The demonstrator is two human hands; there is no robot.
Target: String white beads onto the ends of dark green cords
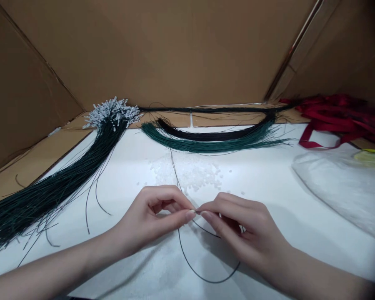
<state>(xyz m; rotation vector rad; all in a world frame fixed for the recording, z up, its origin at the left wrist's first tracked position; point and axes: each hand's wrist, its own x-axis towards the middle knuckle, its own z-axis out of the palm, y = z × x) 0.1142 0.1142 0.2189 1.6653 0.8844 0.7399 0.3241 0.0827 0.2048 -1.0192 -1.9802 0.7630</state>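
Think of a clock lying on the white table [112,166], with your fingertips in the middle and 12 pointing away from you. Your left hand [158,214] and right hand [245,227] are both pinching a thin dark cord [215,283] right there, tip to tip. Your fingers cover the pinched bit, so I can't tell if there is a knot or a bead in it. The cord hangs in a loop toward 6 o'clock, and a thin part goes up toward 11.

That thin part passes by the clear-white beads [190,171] at 12 o'clock. If you pull fast, the cord could drag through them and knock some away. A few lie loose at the edge, so your knuckles could bump those too.

Your finger pads touch only a tiny bit of cord. If one hand pulls harder, it could slip out. If the loop twists, it could tangle.

The long dark strands [65,175], with white tips [112,113] between 10 and 11, spread out near your left arm. Some stick out, so your arm could catch them. The red ribbon [328,116] at 2 is far enough away to cause little trouble.
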